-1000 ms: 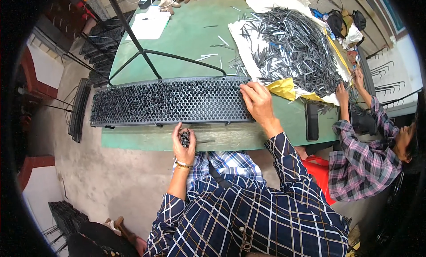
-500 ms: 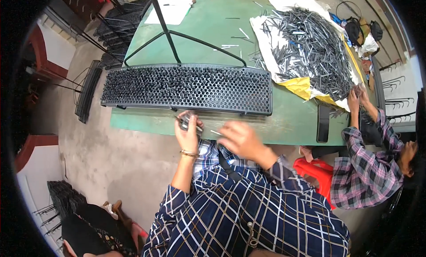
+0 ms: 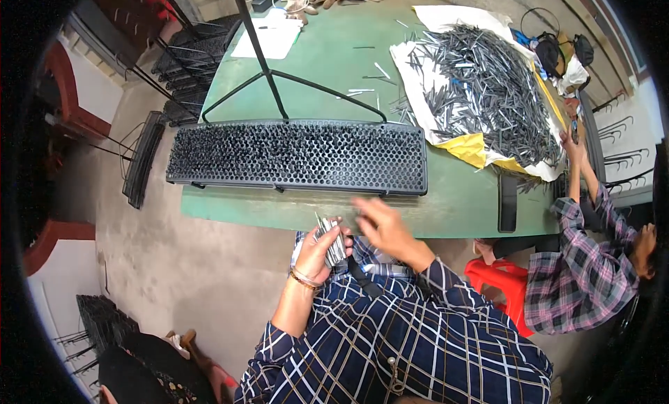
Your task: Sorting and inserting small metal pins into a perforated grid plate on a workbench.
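Observation:
My left hand [image 3: 313, 256], with bracelets at its wrist, is closed around a bundle of thin strips [image 3: 334, 242] just past the table's near edge. The strips look pale and shiny, and one pokes up past the others. My right hand [image 3: 389, 231] is beside it, to the right, its fingers smeared by motion; whether it holds a strip cannot be made out. In front of both hands lies a long black perforated tray [image 3: 397, 168]. Dark pieces stand densely in its left and middle holes, while many holes toward the right show bare.
A heap of dark strips [image 3: 488, 90] lies on a white and yellow sack [image 3: 465, 149] on the green table [image 3: 279, 212]. Nearby are a black phone [image 3: 507, 205] and a co-worker's hand [image 3: 574, 149]. A black metal frame [image 3: 270, 83] rises behind the tray.
My left hand has turned, so the bundle's pale strips show more. The thin strip seen at my right fingers is no longer visible. The co-worker's hand has moved away from the heap's near edge.

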Tool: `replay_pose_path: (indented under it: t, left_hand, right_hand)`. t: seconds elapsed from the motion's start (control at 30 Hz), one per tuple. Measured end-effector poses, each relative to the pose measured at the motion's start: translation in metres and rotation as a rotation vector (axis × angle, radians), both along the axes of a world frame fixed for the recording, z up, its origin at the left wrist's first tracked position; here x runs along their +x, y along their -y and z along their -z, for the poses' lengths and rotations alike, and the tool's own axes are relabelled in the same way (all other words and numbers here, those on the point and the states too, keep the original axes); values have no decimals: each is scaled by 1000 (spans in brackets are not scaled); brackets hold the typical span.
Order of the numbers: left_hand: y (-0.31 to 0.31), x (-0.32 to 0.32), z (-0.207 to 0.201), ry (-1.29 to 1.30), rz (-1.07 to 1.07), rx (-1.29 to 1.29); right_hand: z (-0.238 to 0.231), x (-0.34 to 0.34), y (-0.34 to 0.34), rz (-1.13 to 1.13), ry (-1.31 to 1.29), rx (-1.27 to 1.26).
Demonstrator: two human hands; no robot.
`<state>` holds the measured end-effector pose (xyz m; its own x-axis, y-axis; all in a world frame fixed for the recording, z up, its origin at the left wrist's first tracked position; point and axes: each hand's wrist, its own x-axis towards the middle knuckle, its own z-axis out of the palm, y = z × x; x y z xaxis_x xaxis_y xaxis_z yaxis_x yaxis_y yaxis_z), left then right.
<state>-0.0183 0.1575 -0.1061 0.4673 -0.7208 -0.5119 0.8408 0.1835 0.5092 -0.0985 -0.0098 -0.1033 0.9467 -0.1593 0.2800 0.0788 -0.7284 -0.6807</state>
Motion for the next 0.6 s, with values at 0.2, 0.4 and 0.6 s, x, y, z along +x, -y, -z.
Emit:
replay_pose_path:
  t: [0.2, 0.4, 0.6]
  left_hand:
    - [21, 4, -5, 64, 134, 42]
    - [38, -1, -9, 1, 156, -18]
    - [41, -3, -8, 39, 163, 11]
  right_hand:
    - [-54, 36, 44, 251, 144, 272]
    - [-49, 65, 67, 305, 239, 177]
    - [-33, 78, 78, 319, 285, 83]
